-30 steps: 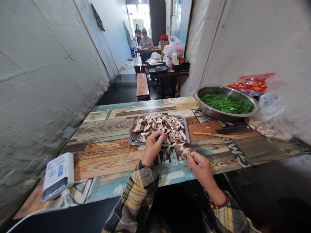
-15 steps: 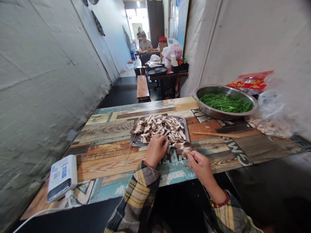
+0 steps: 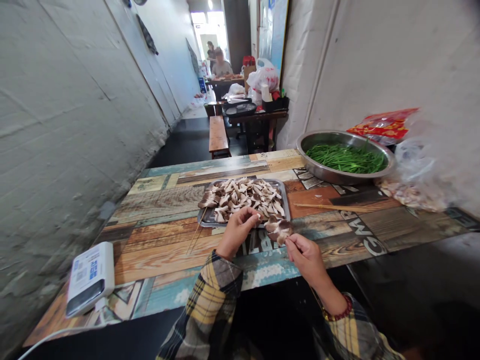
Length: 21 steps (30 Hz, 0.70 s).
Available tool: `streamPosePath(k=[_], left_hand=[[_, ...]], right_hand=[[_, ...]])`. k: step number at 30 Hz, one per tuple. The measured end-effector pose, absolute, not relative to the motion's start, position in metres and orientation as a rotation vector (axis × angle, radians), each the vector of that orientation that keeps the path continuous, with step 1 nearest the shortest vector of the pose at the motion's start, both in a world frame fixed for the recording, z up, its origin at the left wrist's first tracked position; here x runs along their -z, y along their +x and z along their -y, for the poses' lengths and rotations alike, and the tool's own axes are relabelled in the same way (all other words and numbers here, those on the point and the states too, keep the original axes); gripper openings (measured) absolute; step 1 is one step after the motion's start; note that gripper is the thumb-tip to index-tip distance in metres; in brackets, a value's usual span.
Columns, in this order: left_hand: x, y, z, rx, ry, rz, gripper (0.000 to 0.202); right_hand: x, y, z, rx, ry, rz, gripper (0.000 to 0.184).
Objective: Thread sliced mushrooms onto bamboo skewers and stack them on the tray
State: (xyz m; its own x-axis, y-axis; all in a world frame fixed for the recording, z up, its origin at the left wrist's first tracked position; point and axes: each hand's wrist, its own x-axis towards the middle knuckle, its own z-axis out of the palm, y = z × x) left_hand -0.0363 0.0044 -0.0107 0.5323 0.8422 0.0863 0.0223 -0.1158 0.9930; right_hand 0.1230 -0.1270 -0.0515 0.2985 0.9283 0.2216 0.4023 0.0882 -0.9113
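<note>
My right hand (image 3: 304,255) pinches a thin skewer (image 3: 314,294) just below a bunch of brown-and-white oyster mushrooms (image 3: 278,229) threaded at its upper end. The skewer's lower part runs down below the hand toward the wrist. My left hand (image 3: 240,227) is over the near edge of a metal tray (image 3: 288,207), its thumb and forefinger closed together. Anything between those fingertips is too small to make out. Torn mushroom pieces (image 3: 249,195) are heaped in the tray. At its left edge leans a filled mushroom skewer (image 3: 207,200), its stick resting toward the table.
Loose skewers (image 3: 333,207) lie right of the tray. Behind them stand a steel basin (image 3: 347,178) of green chives and several plastic bags (image 3: 416,162). A white device (image 3: 92,275) with a cable sits at the left. Farther back are a bench (image 3: 218,132) and two people.
My left hand has drawn slightly away from the mushroom bunch, leaving a gap. The mushroom piece between them no longer hangs there. My right hand keeps holding the skewer.
</note>
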Motion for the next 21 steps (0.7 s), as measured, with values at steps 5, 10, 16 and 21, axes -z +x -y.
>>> streamPosePath(k=[5, 10, 16, 21], left_hand=[[0.0116, -0.035, -0.0025, -0.799, 1.208, -0.678, 0.027], [0.0113, -0.0332, -0.0034, -0.818, 1.173, -0.709, 0.029], [0.0123, -0.0318, -0.0021, -0.819, 1.233, -0.729, 0.028], [0.0143, -0.0322, -0.002, -0.852, 1.284, -0.764, 0.025]], right_hand=[[0.0469, 0.1223, 0.1272, -0.644, -1.476, 1.348, 0.028], [0.0468, 0.122, 0.1266, -0.626, -1.499, 1.408, 0.029], [0.0457, 0.1212, 0.1261, -0.602, -1.521, 1.435, 0.029], [0.0463, 0.1207, 0.126, -0.594, -1.522, 1.448, 0.029]])
